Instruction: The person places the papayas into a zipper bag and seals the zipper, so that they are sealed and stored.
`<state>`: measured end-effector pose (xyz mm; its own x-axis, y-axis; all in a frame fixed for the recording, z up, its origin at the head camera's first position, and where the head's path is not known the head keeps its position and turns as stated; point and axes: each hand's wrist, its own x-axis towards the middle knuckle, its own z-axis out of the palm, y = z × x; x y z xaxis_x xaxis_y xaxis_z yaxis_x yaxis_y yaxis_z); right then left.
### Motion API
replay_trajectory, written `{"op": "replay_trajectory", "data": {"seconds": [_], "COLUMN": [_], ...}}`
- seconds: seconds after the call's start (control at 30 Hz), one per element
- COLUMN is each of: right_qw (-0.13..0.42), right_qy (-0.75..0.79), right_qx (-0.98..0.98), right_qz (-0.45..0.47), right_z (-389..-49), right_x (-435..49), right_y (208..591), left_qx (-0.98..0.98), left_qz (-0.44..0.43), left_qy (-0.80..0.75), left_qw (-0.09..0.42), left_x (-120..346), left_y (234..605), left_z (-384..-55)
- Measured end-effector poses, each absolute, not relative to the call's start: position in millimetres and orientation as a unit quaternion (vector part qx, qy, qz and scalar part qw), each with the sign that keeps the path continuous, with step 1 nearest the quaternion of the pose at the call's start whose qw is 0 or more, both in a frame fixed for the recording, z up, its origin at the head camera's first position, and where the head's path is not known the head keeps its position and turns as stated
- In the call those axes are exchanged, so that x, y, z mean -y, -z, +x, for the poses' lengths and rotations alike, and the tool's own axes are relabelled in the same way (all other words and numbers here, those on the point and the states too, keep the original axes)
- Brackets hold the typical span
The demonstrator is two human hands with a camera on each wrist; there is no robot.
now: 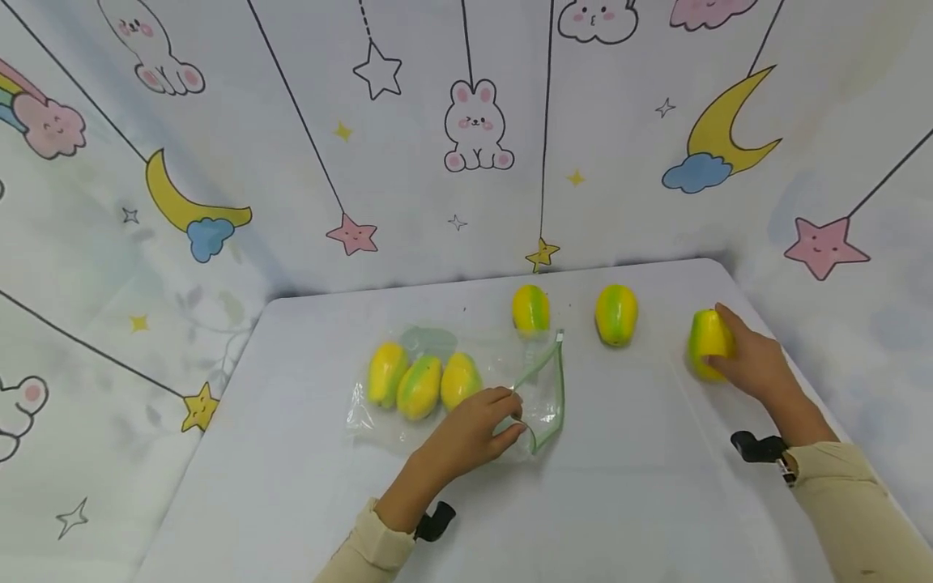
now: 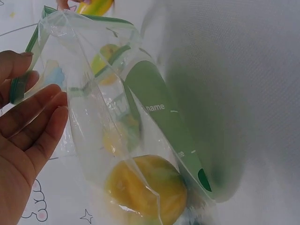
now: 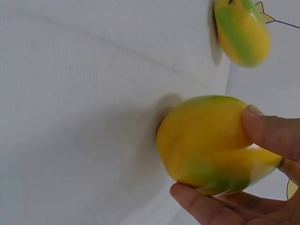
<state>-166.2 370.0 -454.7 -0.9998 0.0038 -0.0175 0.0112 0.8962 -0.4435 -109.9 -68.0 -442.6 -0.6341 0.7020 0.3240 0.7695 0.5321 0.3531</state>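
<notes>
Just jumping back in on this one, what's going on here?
A person's left hand holds the green-edged mouth of a clear bag, with three yellow-green fruits inside. Their right hand grips another fruit at the right side of the white table. Two more fruits lie toward the back, outside the right hand's grip.

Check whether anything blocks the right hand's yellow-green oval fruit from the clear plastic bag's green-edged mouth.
Nothing visible does: white tabletop lies between the held fruit and the bag's mouth; another fruit sits slightly behind that line.
</notes>
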Motion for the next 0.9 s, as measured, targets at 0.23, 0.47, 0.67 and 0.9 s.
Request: {"op": "replay_trajectory", "data": {"seconds": [0.23, 0.47, 0.67, 0.9], "right_qw": [0.007, 0.014, 0.001, 0.028], "right_qy": [0.259, 0.275, 0.278, 0.316], "right_qx": [-0.966, -0.961, -0.96, -0.948], "right_qz": [0.009, 0.015, 0.004, -0.01], "right_z": [-153.7, -145.5, -142.0, -137.7], "right_x": [-355.4, -337.7, -324.7, -303.4], "right_y": [454.8, 450.3, 449.5, 442.9], "left_qx": [0.874, 0.871, 0.868, 0.872], "left_qz": [-0.427, -0.433, -0.437, -0.437], "left_qy": [0.223, 0.217, 0.214, 0.203], "left_qw": [0.07, 0.078, 0.099, 0.087], "left_x": [65.9, 62.6, 59.9, 58.1], "left_y": [440.5, 434.0, 426.4, 416.3], "left_z": [-112.0, -117.6, -124.6, -131.0]}}
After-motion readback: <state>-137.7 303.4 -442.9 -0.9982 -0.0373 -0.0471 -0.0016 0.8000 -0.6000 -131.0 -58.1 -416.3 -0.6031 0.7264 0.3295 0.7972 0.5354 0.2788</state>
